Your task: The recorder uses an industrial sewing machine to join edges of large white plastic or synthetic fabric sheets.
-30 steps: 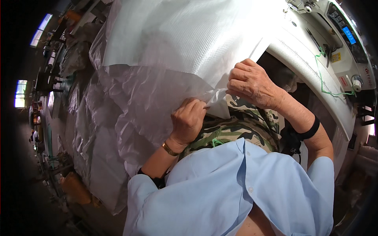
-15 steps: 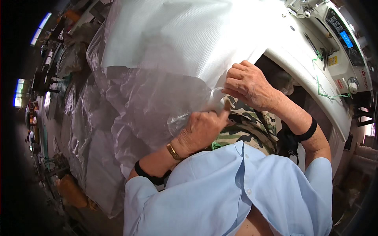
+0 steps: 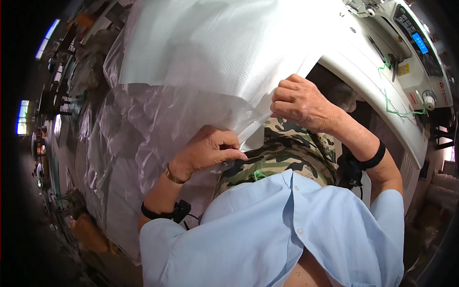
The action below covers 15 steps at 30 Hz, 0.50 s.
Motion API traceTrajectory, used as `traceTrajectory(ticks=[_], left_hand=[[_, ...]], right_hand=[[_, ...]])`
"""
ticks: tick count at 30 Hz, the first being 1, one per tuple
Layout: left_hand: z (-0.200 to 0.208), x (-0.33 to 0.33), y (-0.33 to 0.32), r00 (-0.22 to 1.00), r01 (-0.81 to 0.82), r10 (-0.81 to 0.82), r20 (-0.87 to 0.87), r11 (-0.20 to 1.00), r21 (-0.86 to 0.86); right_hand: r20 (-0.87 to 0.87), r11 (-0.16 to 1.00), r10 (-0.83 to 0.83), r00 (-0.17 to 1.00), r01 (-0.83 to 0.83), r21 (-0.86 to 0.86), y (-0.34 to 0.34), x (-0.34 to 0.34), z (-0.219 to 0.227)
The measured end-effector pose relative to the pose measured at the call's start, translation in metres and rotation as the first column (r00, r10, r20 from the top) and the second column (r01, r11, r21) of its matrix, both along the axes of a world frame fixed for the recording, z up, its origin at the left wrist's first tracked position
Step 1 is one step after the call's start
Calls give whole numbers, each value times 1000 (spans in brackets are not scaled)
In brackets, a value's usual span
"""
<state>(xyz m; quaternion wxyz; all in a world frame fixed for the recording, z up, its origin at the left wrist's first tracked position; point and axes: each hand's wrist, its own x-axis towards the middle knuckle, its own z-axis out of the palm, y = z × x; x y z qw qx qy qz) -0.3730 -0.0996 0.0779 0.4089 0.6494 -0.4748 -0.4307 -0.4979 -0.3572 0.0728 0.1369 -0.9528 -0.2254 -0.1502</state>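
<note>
At two o'clock, pinching plastic sheet in right hand.
At nine o'clock, holding left hand over sheet with thumb and fingers slightly parted.

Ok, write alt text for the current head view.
The person's right hand grips the edge of a translucent plastic sheet above camouflage trousers; the left hand is at the sheet, thumb and forefinger parted. At upper right is a white sewing machine with a blue display and green thread.

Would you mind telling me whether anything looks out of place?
A green tangle, possibly thread, sits on the camouflage cloth beside the blue shirt; it looks stray, as similar green thread trails by the sewing machine.
</note>
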Motion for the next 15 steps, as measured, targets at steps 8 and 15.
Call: traceTrajectory(ticks=[8,15], left_hand=[[7,-45,-42,665,9,381,643,856,-516],[-17,-53,-56,640,-117,376,670,910,-399]], right_hand=[[-30,1000,-20,999,20,-7,3,-3,-3],[24,998,-57,998,58,-29,8,-5,-3]])
